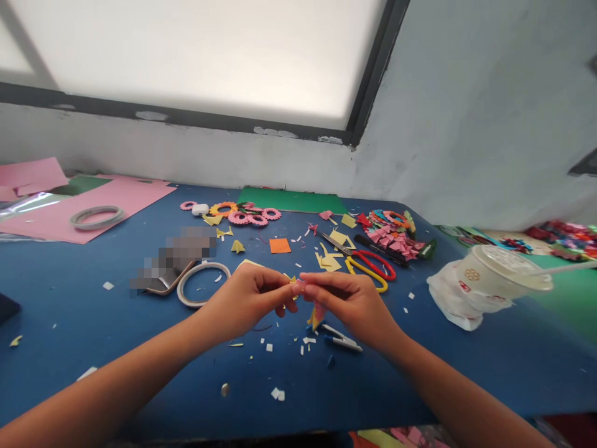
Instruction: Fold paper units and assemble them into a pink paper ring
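My left hand (256, 295) and my right hand (347, 302) meet above the middle of the blue table, thumbs and fingertips pinched together. Between them is a small pink piece of paper (299, 286), mostly covered by the fingers. A bit of yellow paper shows behind the left fingertips, and a yellowish folded piece (315, 317) shows below the right hand. Just beyond the hands lie an orange paper square (280, 246), a small folded yellow paper (237, 247) and scissors (370, 261) with red and yellow handles. Pens (342, 339) lie under my right hand.
A tape roll (204, 284) lies left of my hands beside a phone (170, 274). To the right stands a lidded cup (489, 283) with a straw, wrapped in a bag. Paper rings (254, 216), pink sheets (93, 202) and a green sheet (291, 200) lie toward the wall. White scraps are scattered nearby.
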Demonstrator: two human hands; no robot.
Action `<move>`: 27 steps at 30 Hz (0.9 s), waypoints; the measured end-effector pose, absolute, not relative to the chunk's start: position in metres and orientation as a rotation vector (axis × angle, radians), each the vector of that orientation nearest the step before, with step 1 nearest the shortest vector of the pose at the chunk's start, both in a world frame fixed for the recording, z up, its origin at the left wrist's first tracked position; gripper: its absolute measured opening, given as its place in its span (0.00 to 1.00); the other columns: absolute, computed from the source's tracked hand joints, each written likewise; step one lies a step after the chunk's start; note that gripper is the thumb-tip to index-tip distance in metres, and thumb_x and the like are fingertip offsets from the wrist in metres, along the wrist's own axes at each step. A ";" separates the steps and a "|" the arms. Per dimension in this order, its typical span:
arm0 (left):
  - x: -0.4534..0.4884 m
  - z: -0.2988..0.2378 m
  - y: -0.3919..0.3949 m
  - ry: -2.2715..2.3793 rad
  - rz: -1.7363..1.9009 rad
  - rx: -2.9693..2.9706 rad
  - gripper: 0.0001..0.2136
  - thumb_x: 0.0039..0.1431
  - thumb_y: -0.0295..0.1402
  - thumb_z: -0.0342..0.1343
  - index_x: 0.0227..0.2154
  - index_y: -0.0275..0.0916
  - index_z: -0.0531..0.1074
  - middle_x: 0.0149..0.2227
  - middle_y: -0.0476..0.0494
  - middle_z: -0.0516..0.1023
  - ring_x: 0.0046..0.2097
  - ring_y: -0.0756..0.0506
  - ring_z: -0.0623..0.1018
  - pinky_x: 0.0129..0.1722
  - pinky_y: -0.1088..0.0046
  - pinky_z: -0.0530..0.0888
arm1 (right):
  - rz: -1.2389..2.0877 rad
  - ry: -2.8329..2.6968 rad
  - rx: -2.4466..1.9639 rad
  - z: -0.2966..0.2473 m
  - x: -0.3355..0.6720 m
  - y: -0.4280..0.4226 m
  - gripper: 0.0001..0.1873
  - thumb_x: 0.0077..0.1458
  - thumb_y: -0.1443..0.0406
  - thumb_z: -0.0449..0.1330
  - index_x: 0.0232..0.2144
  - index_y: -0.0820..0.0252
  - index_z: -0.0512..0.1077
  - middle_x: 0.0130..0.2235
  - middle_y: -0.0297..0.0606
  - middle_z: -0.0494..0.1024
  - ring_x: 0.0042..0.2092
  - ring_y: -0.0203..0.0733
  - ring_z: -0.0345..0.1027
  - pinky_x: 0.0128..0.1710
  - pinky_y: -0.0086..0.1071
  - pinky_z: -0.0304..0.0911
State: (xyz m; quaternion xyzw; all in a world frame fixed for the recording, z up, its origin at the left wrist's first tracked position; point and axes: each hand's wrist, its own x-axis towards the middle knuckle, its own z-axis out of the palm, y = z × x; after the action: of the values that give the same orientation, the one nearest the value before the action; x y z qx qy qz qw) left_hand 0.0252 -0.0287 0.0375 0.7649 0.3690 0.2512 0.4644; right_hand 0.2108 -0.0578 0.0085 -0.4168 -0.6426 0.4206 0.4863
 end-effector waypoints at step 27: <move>0.006 0.039 -0.044 0.091 1.324 3.071 0.11 0.62 0.24 0.45 0.38 0.34 0.72 0.38 0.44 0.79 0.41 0.48 0.76 0.39 0.74 0.74 | -0.233 -1.915 -0.425 0.015 0.223 -0.068 0.05 0.56 0.71 0.56 0.31 0.58 0.71 0.32 0.34 0.81 0.38 0.36 0.73 0.44 0.36 0.64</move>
State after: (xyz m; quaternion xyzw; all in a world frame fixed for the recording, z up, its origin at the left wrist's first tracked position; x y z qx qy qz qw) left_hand 0.0061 -0.0436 0.0388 0.9132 0.0271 0.3937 -0.1015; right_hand 0.2229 -0.0684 0.0150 -0.1797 -0.8093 -0.0987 0.5504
